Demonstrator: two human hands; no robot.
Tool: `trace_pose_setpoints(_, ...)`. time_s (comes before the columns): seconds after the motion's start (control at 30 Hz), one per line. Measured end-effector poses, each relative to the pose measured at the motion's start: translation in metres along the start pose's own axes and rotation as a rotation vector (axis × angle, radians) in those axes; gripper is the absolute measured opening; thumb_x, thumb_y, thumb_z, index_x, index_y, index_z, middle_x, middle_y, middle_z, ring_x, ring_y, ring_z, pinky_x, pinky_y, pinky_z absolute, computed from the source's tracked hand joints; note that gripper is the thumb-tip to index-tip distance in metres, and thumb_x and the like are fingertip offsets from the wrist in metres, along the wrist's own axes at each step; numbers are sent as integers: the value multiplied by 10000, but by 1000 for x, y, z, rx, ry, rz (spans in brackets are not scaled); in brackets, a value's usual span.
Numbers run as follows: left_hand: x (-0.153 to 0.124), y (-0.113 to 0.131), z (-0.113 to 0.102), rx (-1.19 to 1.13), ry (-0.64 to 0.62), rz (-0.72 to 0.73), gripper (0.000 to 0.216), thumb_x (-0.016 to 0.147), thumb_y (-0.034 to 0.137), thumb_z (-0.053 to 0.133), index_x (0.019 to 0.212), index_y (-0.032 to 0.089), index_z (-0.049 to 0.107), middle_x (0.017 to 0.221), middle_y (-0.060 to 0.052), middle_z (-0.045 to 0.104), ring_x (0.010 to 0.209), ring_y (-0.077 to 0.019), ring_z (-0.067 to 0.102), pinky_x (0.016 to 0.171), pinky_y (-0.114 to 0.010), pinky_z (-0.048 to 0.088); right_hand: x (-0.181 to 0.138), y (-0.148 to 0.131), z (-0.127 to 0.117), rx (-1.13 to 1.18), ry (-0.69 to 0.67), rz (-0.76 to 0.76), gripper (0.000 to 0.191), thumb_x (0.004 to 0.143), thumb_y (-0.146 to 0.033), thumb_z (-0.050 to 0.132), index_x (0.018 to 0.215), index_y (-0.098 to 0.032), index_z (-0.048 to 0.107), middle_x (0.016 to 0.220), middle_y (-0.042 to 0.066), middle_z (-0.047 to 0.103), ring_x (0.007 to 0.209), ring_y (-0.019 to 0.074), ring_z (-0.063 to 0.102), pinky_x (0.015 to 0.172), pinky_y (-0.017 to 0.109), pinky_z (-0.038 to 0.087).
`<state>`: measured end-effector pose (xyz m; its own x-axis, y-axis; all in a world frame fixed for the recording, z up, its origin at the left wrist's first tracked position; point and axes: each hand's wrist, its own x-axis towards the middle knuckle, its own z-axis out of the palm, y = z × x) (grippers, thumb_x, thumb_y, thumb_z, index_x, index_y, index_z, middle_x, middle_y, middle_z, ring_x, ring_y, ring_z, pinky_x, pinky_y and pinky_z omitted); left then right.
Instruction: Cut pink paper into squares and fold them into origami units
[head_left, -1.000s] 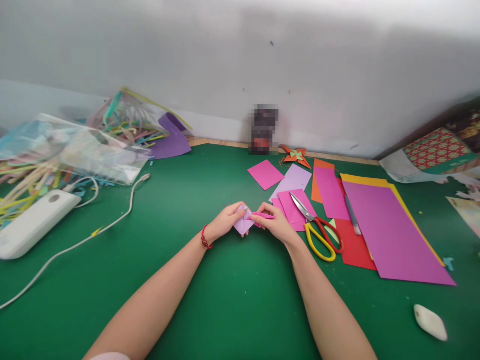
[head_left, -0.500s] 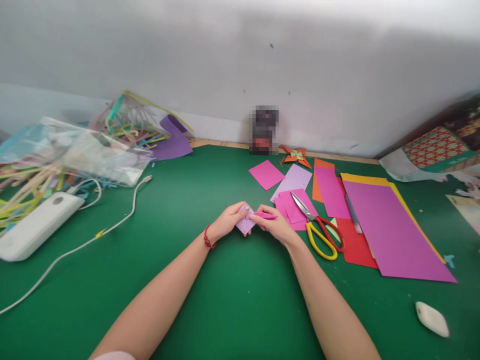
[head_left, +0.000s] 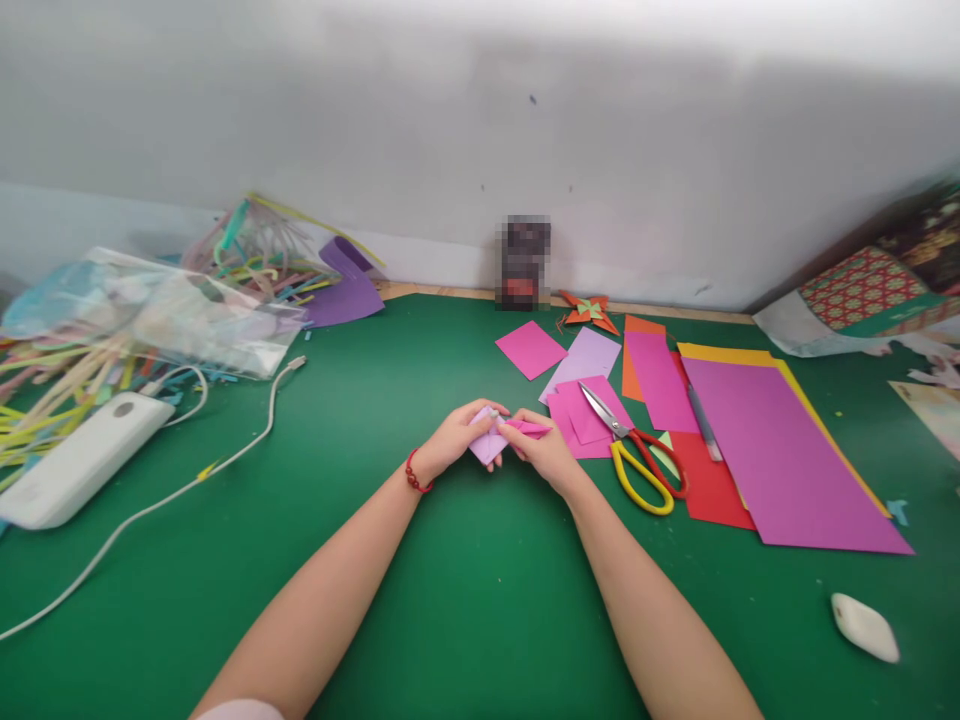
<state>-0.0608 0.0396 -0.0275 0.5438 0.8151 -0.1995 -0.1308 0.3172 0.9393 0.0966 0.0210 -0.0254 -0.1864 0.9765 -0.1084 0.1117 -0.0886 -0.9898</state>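
My left hand (head_left: 460,440), with a red beaded bracelet at its wrist, is closed on a small folded piece of lilac paper (head_left: 487,446). My right hand (head_left: 547,450) pinches a folded piece of pink paper (head_left: 531,429) against the right side of the lilac one. Fingers cover where the two pieces meet, so I cannot tell whether they are joined. Just right of my right hand, scissors (head_left: 616,428) with one yellow and one red handle lie partly open on pink paper squares (head_left: 589,405).
Purple sheets (head_left: 787,450) over yellow and red paper lie at the right, with a pen (head_left: 703,422) on them. An orange paper star (head_left: 591,310) sits by the wall. Paper strips, a plastic bag (head_left: 217,320), a white power bank (head_left: 90,460) and its cable fill the left.
The lilac paper has tilted slightly in my hands, and both hands keep their hold on the two pieces. The whole view has shifted a little.
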Motion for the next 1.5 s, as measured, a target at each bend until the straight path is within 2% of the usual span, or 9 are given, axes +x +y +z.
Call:
trace_pose_setpoints(0.1, 1, 2, -1, -93, 77, 19, 448, 722, 476, 588, 999, 141, 478, 653, -43, 664, 523, -150, 628, 501, -243, 482, 3, 7, 3, 145, 171, 25, 367, 674, -520, 605, 576, -208, 437, 412, -77, 413, 366, 76, 339, 376, 217, 249)
trace_pose_setpoints(0.17, 2, 2, 0, -101, 110, 19, 429, 703, 475, 610, 940, 131, 511, 698, -55, 666, 571, -148, 638, 540, -242, 490, 4, 9, 4, 183, 256, 35, 366, 662, -532, 610, 597, -211, 446, 416, -76, 422, 352, 76, 344, 355, 215, 250)
trace_pose_setpoints(0.23, 3, 0, 2, -32, 81, 6, 404, 675, 486, 633, 810, 115, 550, 645, -48, 651, 546, -138, 624, 542, -237, 485, 4, 10, 5, 175, 279, 16, 348, 664, -526, 614, 625, -211, 473, 424, -71, 444, 348, 78, 358, 342, 218, 259)
trace_pose_setpoints(0.33, 4, -3, 5, 89, 18, 4, 429, 673, 538, 604, 647, 113, 551, 522, -29, 607, 474, -119, 579, 516, -231, 465, 3, 10, 5, 179, 248, -35, 307, 683, -491, 617, 656, -205, 508, 452, -55, 493, 364, 88, 396, 348, 225, 292)
trace_pose_setpoints(0.57, -1, -2, 2, 241, -23, 56, 459, 727, 551, 535, 564, 122, 544, 423, -5, 549, 400, -95, 501, 475, -218, 417, 1, 5, 4, 212, 149, -59, 295, 681, -458, 637, 634, -204, 495, 474, -44, 532, 403, 105, 455, 385, 236, 351)
trace_pose_setpoints(0.83, -2, 1, 0, 247, -20, 56, 390, 721, 488, 564, 561, 132, 543, 450, -5, 565, 421, -102, 502, 504, -231, 412, 1, 1, 6, 145, 193, -84, 312, 689, -475, 620, 612, -207, 479, 458, -47, 512, 380, 96, 426, 371, 233, 330)
trace_pose_setpoints(1.0, -5, 0, -2, 257, -8, 70, 292, 726, 390, 571, 586, 134, 566, 377, 32, 514, 396, -91, 464, 541, -229, 395, -4, -4, 8, 115, 145, -98, 286, 703, -435, 621, 610, -204, 480, 457, -47, 509, 385, 96, 433, 378, 230, 336)
trace_pose_setpoints(1.23, -5, -1, -3, 271, -76, 17, 285, 736, 389, 551, 628, 128, 590, 391, 18, 545, 399, -96, 476, 512, -222, 381, -8, -4, 6, 128, 103, -86, 269, 713, -414, 620, 621, -200, 485, 459, -55, 499, 392, 86, 427, 387, 218, 335)
trace_pose_setpoints(1.5, 3, -3, 2, 213, 37, 40, 376, 730, 450, 544, 539, 127, 554, 410, 11, 536, 385, -81, 472, 474, -210, 389, 1, 10, 12, 267, 125, -23, 309, 732, -480, 576, 657, -186, 518, 412, -61, 497, 323, 75, 406, 310, 188, 313)
